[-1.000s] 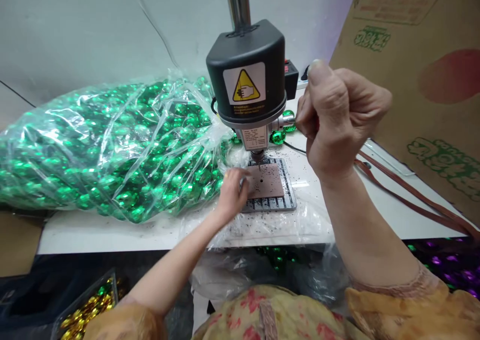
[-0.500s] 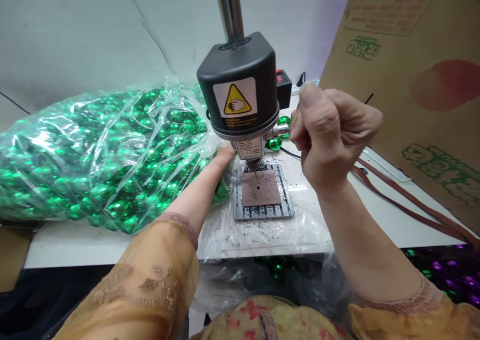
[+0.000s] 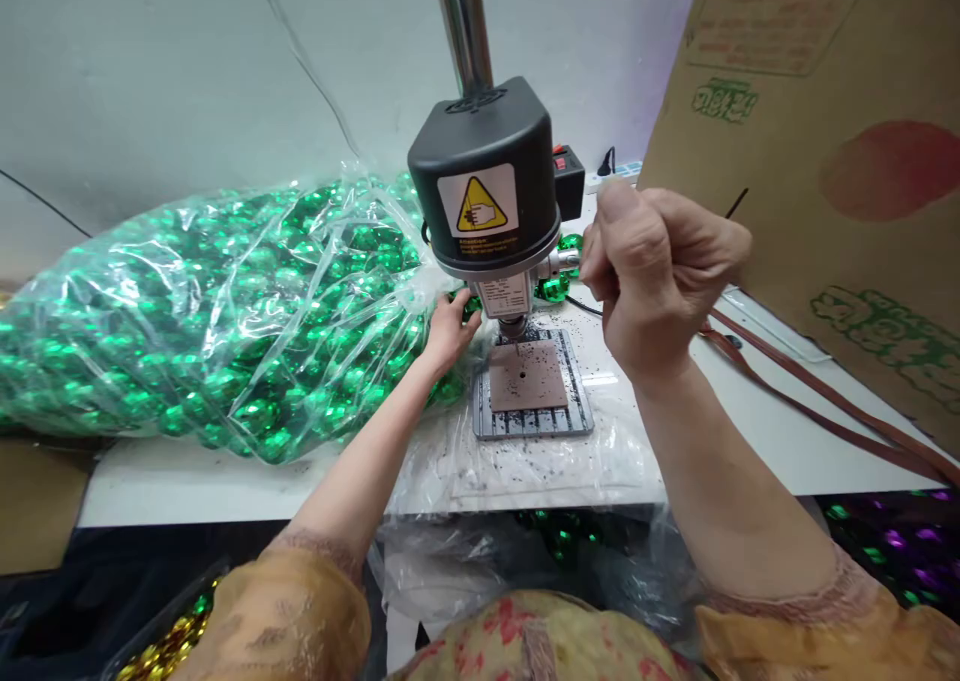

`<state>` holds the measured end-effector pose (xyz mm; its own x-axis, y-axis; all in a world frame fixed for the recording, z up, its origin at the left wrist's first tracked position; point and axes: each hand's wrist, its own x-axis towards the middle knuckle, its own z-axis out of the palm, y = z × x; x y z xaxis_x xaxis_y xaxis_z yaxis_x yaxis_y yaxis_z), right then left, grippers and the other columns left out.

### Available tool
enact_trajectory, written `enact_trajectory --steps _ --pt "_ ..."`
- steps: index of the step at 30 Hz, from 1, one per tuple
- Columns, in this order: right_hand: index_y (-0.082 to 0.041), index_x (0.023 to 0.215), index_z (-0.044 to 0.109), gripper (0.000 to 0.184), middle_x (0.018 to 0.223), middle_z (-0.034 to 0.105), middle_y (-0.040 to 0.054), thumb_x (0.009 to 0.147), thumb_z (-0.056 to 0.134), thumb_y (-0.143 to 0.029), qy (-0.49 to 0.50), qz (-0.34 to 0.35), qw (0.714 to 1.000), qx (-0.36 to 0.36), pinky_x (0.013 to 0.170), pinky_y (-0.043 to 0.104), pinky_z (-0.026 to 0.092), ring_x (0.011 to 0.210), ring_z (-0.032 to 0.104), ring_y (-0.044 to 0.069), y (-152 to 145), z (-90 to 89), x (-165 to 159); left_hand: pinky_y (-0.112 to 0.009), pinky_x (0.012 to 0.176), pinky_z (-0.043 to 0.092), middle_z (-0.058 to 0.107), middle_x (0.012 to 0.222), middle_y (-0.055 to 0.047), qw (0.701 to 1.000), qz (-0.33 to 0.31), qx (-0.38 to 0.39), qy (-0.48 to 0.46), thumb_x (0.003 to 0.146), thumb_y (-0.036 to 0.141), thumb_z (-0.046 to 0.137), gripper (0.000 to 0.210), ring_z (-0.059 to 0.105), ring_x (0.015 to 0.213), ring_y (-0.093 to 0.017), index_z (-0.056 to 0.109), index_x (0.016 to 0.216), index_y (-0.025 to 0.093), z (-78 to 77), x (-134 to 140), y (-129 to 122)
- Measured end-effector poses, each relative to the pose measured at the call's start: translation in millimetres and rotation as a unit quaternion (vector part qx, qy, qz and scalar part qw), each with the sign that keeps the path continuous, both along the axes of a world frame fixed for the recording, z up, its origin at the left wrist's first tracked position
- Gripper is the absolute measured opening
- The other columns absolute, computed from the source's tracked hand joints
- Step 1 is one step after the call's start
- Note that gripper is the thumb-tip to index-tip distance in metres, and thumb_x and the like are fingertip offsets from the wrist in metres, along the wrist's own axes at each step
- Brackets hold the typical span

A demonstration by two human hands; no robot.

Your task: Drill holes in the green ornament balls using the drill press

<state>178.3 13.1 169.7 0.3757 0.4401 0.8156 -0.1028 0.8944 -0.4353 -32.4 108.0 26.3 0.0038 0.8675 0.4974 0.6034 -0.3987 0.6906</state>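
1. Just left of the left fingers point(image 3: 444, 306): a big clear bag of green beads point(image 3: 240, 331), knotted and lying on the table point(image 3: 172, 481).
2. Left hand point(image 3: 446, 336) is right beside the drill press point(image 3: 480, 176), fingers loose and spread near a green bead point(image 3: 471, 304). Can't tell if they're touching it. Looks like the bead-fetching step to me.
3. Right of those fingers and nearer the body, the pinkish block point(image 3: 529, 391) with the dark hole sits on the slotted base point(image 3: 577, 423), under the chuck point(image 3: 514, 327).
4. Just left of the right fingers, a couple of loose beads point(image 3: 555, 288) by the silver handle point(image 3: 564, 261).
5. Right hand point(image 3: 660, 271) is clenched, seemingly round that handle, fist hides most of it. Imo the next move calls for a proper pinch with the left, drill kept up meanwhile.
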Motion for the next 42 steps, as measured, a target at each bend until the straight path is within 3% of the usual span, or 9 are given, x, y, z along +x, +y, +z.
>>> enact_trajectory --steps 3,7,11,20,24,35,42 --pt "-0.02 0.047 0.051 0.048 0.041 0.036 -0.006 0.087 0.069 -0.038 -0.001 0.003 1.0 -0.003 0.042 0.03 0.027 0.038 0.036 0.006 -2 0.0 0 -0.036 0.088 0.053 0.058 0.102 -0.006 1.0 0.009 -0.008 0.019 0.072 0.023 0.078 0.029 0.06 0.093 -0.022 0.067 0.1 0.023 0.0 -5 -43" --pt "-0.019 0.048 0.051 0.046 0.041 0.036 -0.0059 0.088 0.068 -0.035 0.004 0.006 1.0 0.007 0.042 0.029 0.025 0.038 0.034 0.005 -1 -1.3 0 -0.026 0.07 0.053 0.061 0.108 -0.004 0.986 -0.045 -0.09 -0.134 0.089 0.046 0.067 0.046 0.061 0.079 -0.013 0.055 0.129 0.028 -4.7 -2 -91" --pt "-0.018 0.047 0.05 0.046 0.041 0.036 -0.0059 0.089 0.068 -0.03 0.012 0.011 1.0 0.02 0.042 0.028 0.026 0.038 0.035 0.004 1 -2.2 -2 -0.027 0.082 0.055 0.066 0.119 -0.006 0.961 -0.075 -0.126 -0.233 0.092 0.058 0.06 0.049 0.066 0.094 -0.015 0.056 0.13 0.027 -13.5 9 -111" --pt "-0.02 0.047 0.049 0.049 0.04 0.036 -0.0055 0.088 0.068 -0.038 -0.005 -0.001 1.0 0.0 0.041 0.029 0.027 0.038 0.035 0.005 0 -2.7 1 -0.027 0.083 0.054 0.074 0.097 -0.003 0.932 -0.061 -0.111 -0.339 0.079 0.059 0.076 0.053 0.07 0.088 -0.015 0.055 0.112 0.023 -38.1 38 -106" --pt "-0.019 0.049 0.049 0.047 0.041 0.036 -0.0063 0.091 0.065 -0.034 -0.016 -0.004 1.0 0.001 0.042 0.027 0.029 0.038 0.036 0.004 -2 -2.9 2 -0.025 0.082 0.052 0.073 0.099 -0.003 0.932 -0.071 -0.13 -0.332 0.08 0.056 0.076 0.05 0.069 0.09 -0.014 0.056 0.112 0.023 -40.1 43 -106" --pt "-0.018 0.047 0.047 0.053 0.041 0.037 -0.0065 0.087 0.068 -0.045 -0.011 -0.01 1.0 -0.011 0.041 0.026 0.03 0.037 0.034 0.002 -3 -2.4 1 -0.028 0.085 0.053 0.073 0.101 -0.004 0.943 -0.071 -0.132 -0.297 0.081 0.051 0.078 0.048 0.069 0.094 -0.016 0.057 0.114 0.022 -42.5 47 -103" --pt "-0.016 0.048 0.048 0.046 0.041 0.037 -0.0082 0.092 0.061 -0.018 -0.003 -0.018 1.0 -0.006 0.043 0.021 0.03 0.037 0.032 0.0 -2 3.5 -2 -0.035 0.094 0.053 0.072 0.116 -0.009 0.965 -0.053 -0.115 -0.229 0.081 0.048 0.078 0.053 0.068 0.106 -0.022 0.062 0.124 0.021 -46.6 46 -98"
